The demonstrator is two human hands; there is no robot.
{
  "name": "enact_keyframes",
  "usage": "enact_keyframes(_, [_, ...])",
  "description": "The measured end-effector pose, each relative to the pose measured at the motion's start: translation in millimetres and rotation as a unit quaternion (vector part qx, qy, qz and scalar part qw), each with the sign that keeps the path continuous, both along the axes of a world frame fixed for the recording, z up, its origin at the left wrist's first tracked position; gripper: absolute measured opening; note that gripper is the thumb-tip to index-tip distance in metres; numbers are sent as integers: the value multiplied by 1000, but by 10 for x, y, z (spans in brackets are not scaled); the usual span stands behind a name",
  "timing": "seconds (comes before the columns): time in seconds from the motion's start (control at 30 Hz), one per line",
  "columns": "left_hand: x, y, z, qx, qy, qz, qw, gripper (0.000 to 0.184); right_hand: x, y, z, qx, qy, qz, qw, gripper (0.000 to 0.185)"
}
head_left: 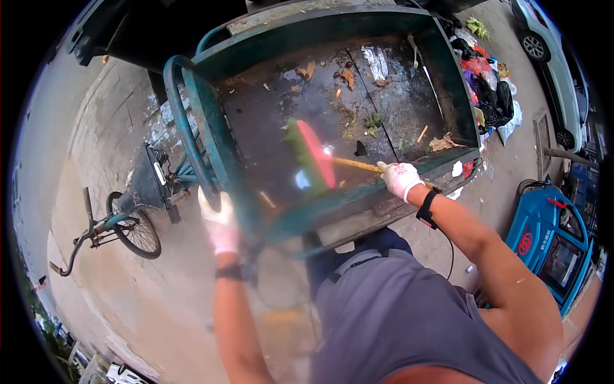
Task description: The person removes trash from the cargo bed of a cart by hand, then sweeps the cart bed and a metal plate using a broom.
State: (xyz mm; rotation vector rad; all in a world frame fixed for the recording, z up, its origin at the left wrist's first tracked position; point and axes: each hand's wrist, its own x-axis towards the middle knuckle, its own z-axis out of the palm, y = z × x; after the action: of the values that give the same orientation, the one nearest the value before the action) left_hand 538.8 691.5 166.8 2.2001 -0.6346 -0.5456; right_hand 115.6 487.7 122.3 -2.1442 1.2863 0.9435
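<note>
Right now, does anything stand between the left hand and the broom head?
Yes, the cart's green side wall: the left hand is outside it, by the rail, and the broom head inside. The right hand holds the broom handle, with nothing between.

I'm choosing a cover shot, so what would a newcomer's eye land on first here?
Probably the pink-and-green broom, bright against the dark, littered bed of the green cart, its yellow handle in the white-gloved right hand. Next might come the heap of colourful bags on the ground beyond the cart's right end, then the blue vehicle at the picture's right.
</note>
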Motion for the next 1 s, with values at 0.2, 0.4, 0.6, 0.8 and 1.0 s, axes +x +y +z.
enact_keyframes(0.2, [-40, -35, 88, -20, 22, 7, 1000, 60, -986, -405, 989, -115, 65, -114, 985, 40])
enact_keyframes(0.4, [-39, -22, 77, -7, 29, 7, 1000, 59, -683, -210, 978, -64, -35, -159, 985, 36])
enact_keyframes(0.6, [-54, -20, 81, 0, -22, -13, 1000, 57, -711, -535, 305, -17, 32, -69, 997, 38])
enact_keyframes(0.8, [-27, -18, 54, -1, 0, -8, 1000, 55, -1498, -837, 827, -129, 72, -153, 977, 36])
enact_keyframes(1.0, [-117, -107, 244, 31, 28, 0, 999, 50, -474, -597, 1162, -46, -9, -158, 986, 39])
